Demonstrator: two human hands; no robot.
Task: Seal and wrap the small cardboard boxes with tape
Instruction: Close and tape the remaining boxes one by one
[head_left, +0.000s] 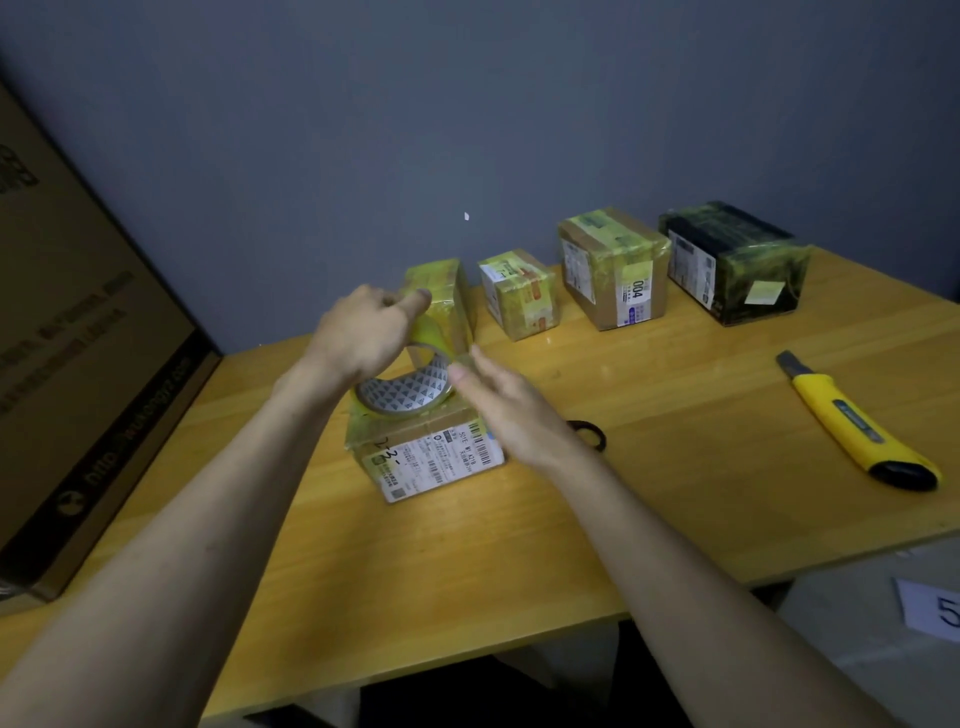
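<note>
At the far left, one big brown carton (78, 364) is stood against the edge of the wooden tabletop (649, 467). Five small boxes are counted. One of them, the near box (431, 457), is laid in the middle of the tabletop under both hands, with its white label turned to the front and its long side run from left to right. One tape roll (402, 397) is laid flat on top of this box, with its round hole pointed up. A strip of yellow tape (428, 332) is pulled up from the roll and is pinched by the fingers of the left hand (363, 332). The right hand (498, 400) is held just right of the roll, with its fingers straight and pressed together, touching the roll's side. Behind the hands, four taped boxes are lined up along the wall: a yellow box (441, 296), a small box (519, 293), a brown box (613, 265) and a dark box (737, 260). A black ring (589, 434) is partly hidden by the right wrist. At the right, one yellow knife (857, 423) is laid slanting, with its blade end pointed away.
</note>
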